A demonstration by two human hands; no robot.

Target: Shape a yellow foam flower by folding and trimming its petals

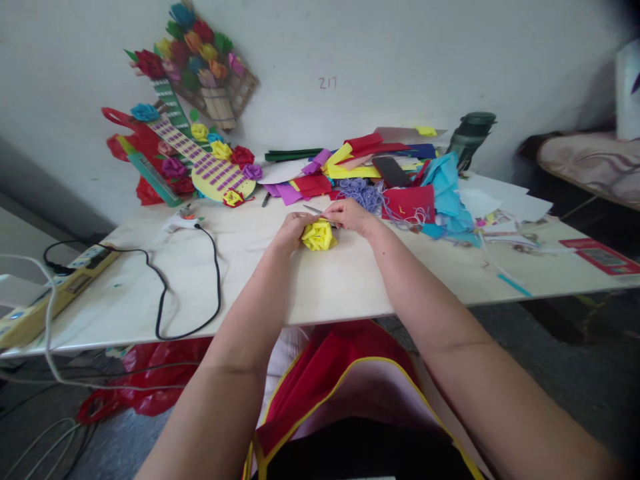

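In the head view a crumpled yellow paper flower (319, 236) is at the middle of the table, low over its white top. My left hand (294, 231) is closed on the flower's left side, fingers curled round its back edge. From the right, my right hand (351, 217) pinches a thin, pointed metal tool (312, 209) just behind the flower. Its tip points left; the fingers cover the rest, so I cannot make out its exact kind. A tangle of purple yarn (361, 193) lies right behind my right hand.
Coloured paper (350, 157), a dark phone (391, 172) and a dark bottle (470, 140) are at the back. A white glue gun (181, 221) with its black cord and a power strip (75, 283) lie left. Flower-decorated paper guitars (210, 167) lean on the wall. Blue crepe paper (445, 190) lies right.
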